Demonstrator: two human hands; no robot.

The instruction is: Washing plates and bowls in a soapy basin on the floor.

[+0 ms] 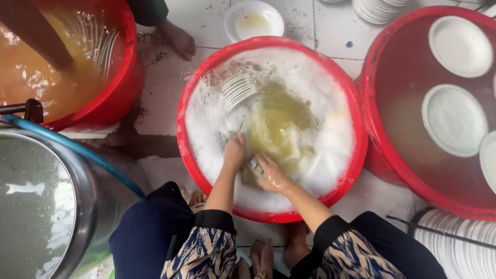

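Two hands work inside the red soapy basin (182, 129). Left hand (235, 152) grips the near rim of a white plate (274, 135) tilted in the yellowish water at the basin's middle; right hand (271, 174) presses against the plate's lower edge, whether clenched I cannot tell. Stacked plates (238, 89) stand in the foam beyond.

Red tubs, white foam

Middle red tub (182, 129) has white suds over yellowish water; white plates (453, 120) sit right, sleeves (199, 250) navy-and-tan patterned, hose (77, 147) blue.
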